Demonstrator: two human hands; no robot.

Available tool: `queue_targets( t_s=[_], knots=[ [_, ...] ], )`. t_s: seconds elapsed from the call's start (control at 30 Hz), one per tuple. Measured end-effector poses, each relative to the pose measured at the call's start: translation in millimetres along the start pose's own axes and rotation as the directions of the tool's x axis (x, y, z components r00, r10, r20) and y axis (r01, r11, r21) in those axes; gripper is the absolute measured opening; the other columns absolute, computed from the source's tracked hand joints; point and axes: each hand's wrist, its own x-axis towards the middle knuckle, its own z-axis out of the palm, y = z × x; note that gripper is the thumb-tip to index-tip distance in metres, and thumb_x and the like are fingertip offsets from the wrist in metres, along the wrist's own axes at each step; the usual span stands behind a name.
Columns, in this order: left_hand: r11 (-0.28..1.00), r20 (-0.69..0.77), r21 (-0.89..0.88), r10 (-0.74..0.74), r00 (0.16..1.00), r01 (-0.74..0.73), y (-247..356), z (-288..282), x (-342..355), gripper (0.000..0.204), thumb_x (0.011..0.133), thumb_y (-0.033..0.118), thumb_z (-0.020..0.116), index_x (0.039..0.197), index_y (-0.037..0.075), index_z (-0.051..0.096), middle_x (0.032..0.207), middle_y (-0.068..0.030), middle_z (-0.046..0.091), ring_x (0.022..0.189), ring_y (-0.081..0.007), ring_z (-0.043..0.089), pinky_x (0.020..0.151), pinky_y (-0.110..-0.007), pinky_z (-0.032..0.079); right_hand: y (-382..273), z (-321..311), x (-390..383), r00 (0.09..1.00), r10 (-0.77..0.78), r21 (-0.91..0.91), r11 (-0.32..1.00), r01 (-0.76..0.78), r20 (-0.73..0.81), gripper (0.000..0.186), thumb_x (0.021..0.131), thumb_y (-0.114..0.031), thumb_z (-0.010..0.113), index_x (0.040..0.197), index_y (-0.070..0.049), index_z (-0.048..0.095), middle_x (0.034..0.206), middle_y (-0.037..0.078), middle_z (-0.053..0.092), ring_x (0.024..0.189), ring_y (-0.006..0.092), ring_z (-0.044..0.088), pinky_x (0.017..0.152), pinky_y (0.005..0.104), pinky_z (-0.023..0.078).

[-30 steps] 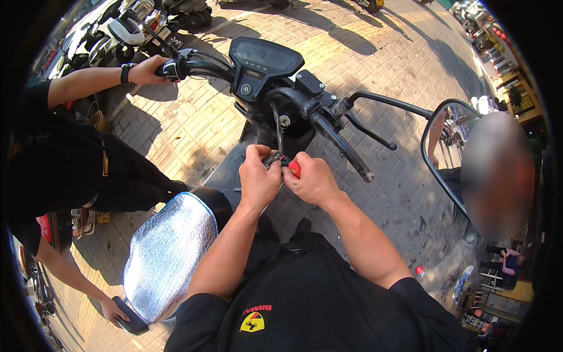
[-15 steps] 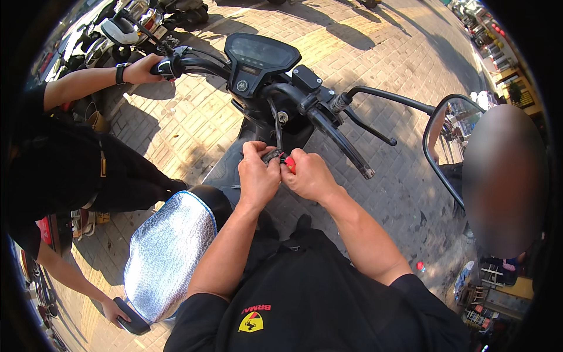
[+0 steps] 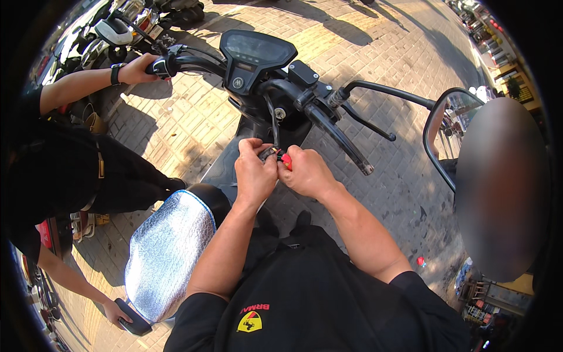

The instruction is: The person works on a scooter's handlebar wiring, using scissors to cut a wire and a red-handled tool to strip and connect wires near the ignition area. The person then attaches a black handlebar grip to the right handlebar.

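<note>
Below the scooter's dashboard [image 3: 258, 50], my left hand [image 3: 253, 176] grips a small dark bundle of wire or connector [image 3: 268, 154] at the lower end of a black cable [image 3: 273, 120]. My right hand [image 3: 309, 175] is closed on a red-handled item [image 3: 287, 161], probably a tool, pressed up beside the bundle; its tip is hard to make out. My fingertips nearly meet and hide much of the junction. The right handlebar [image 3: 337, 132] angles down above my right hand, and the scooter's grey floorboard [image 3: 229, 167] lies beneath.
At left a co-worker grips the left handlebar [image 3: 165, 66] and holds a dark flat object [image 3: 132, 317] low down. A silver seat cover [image 3: 167, 258] is beside my left arm. A mirror [image 3: 440, 126], a blurred person [image 3: 498, 188] and parked scooters [image 3: 97, 44] surround this.
My hands have shifted slightly up and left in the picture with the scooter, still closed on the bundle and red item. The blurred person at right appears larger.
</note>
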Motion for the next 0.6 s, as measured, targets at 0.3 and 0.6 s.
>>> queue_targets(
  t_s=[0.3,0.6],
  knots=[
    [0.999,0.012,-0.022,-0.041,0.999,0.041,-0.8,-0.6,0.8,0.034,0.082,0.001,0.067,0.111,-0.006,0.049,0.1,-0.0217,0.072,0.092,-0.0338,0.071,0.083,-0.039,0.055,-1.5,-3.2,0.6,1.0,0.001,-0.015,1.0,0.0,0.013,0.037,0.083,-0.032,0.068,0.084,0.004,0.059,0.077,0.028,0.066,0.077,0.0444,0.067,0.071,0.0499,0.054],
    [0.998,0.008,0.028,0.061,0.998,-0.061,-1.2,-2.8,2.3,0.032,0.082,0.001,0.067,0.109,-0.005,0.051,0.095,-0.0219,0.072,0.091,-0.0347,0.072,0.079,-0.039,0.055,7.6,-5.4,8.3,0.855,-0.391,0.173,0.868,0.465,-0.34,0.025,0.073,-0.007,0.072,0.097,-0.004,0.066,0.08,0.017,0.068,0.073,0.0371,0.067,0.063,0.041,0.053]
  ],
)
